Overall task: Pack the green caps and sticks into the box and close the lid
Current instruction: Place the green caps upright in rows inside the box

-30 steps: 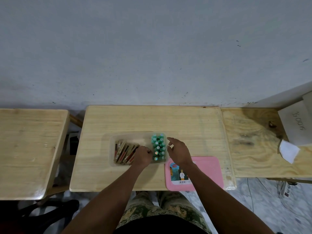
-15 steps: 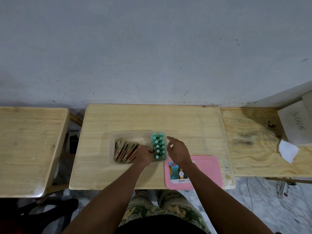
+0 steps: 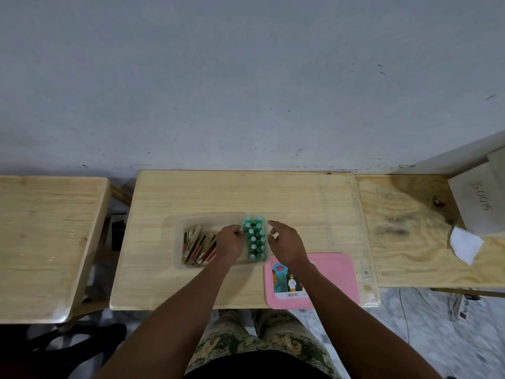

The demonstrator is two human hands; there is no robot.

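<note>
Fingers (image 3: 238, 233) of the left hand (image 3: 229, 243) curl in against the block of green caps (image 3: 255, 240); whether they pinch one cap or only press the row is hard to tell. The right hand (image 3: 285, 246) hovers just beside the caps with fingers spread and holding nothing, likely to fence them on that side. Caps stand upright at the right end of the clear box (image 3: 179, 242), packed tight to save room; the sticks (image 3: 198, 246) lie slanted at its left end. On the bench (image 3: 300, 203), the pink lid (image 3: 333, 280) lies near the box's right corner, close for the closing step.
</note>
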